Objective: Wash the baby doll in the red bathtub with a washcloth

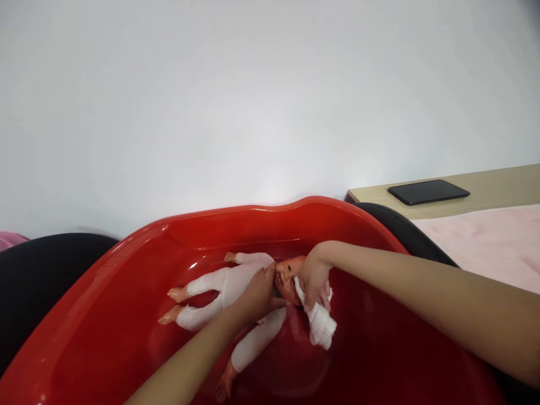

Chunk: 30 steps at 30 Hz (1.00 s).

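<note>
Looked like home bedroom: plain white wall [211, 101] across upper frame, light wooden ledge [498, 188] with flat black phone [428, 192] and pink blanket [485, 242] at right.

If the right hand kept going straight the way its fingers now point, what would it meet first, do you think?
The right hand points down with a white cloth in its fingers beside the doll's head. It would probably meet the red tub's floor first, though depth is unclear.

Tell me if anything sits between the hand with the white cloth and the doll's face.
Nothing visible does. The right hand presses the white cloth straight against the doll's head, while the left hand rests on its chest, inside the red tub.
</note>
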Each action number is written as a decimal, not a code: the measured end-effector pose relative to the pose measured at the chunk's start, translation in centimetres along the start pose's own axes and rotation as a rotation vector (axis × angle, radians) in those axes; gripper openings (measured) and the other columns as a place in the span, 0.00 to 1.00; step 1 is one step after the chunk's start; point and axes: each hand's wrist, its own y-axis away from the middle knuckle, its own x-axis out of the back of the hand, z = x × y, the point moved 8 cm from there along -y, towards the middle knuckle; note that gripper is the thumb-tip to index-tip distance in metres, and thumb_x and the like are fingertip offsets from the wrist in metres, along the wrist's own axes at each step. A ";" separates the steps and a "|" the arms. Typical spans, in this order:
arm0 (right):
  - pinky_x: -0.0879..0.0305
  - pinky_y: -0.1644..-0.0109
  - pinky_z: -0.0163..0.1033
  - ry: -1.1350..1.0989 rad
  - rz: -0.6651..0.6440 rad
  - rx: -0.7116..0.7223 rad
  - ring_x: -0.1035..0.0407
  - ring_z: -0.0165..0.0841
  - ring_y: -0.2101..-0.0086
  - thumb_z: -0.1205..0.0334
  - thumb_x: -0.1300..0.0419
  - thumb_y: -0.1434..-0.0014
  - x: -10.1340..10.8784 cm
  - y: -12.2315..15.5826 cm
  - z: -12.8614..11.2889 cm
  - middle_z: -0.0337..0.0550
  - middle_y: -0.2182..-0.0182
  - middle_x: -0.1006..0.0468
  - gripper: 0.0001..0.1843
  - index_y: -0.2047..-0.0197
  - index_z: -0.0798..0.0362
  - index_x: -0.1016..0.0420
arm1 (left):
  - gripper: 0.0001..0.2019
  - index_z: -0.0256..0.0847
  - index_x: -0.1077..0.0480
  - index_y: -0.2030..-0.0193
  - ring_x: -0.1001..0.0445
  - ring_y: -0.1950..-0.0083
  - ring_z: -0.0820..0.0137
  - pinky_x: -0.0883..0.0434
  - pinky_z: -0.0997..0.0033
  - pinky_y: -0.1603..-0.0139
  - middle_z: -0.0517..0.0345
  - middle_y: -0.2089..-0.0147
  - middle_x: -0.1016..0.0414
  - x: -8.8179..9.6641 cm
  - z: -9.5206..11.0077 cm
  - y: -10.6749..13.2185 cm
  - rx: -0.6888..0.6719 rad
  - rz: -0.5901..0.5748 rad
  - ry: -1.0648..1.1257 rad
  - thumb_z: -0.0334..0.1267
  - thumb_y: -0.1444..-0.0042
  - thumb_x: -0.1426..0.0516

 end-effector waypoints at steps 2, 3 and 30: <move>0.23 0.54 0.37 -0.100 0.058 0.096 0.16 0.39 0.53 0.44 0.17 0.50 -0.4 0.0 -1.6 0.44 0.58 0.13 0.24 0.61 0.53 0.15 | 0.42 0.48 0.30 0.31 0.22 0.31 0.37 0.28 0.41 0.29 0.42 0.36 0.17 -0.2 0.2 -0.2 -0.014 -0.031 0.005 0.46 0.54 0.25; 0.21 0.53 0.37 -0.138 0.088 0.127 0.16 0.40 0.51 0.43 0.17 0.50 -0.4 0.1 -2.0 0.44 0.57 0.13 0.25 0.61 0.53 0.16 | 0.40 0.47 0.30 0.32 0.22 0.32 0.37 0.28 0.40 0.28 0.42 0.37 0.17 -0.2 0.4 -0.2 -0.026 -0.045 0.014 0.46 0.53 0.26; 0.23 0.58 0.40 0.136 0.116 0.037 0.23 0.42 0.46 0.45 0.20 0.49 -0.4 -1.1 -1.3 0.42 0.52 0.19 0.22 0.62 0.51 0.19 | 0.42 0.50 0.31 0.25 0.28 0.23 0.45 0.32 0.46 0.20 0.47 0.26 0.23 2.0 2.2 0.2 -0.011 -0.046 0.138 0.37 0.48 0.30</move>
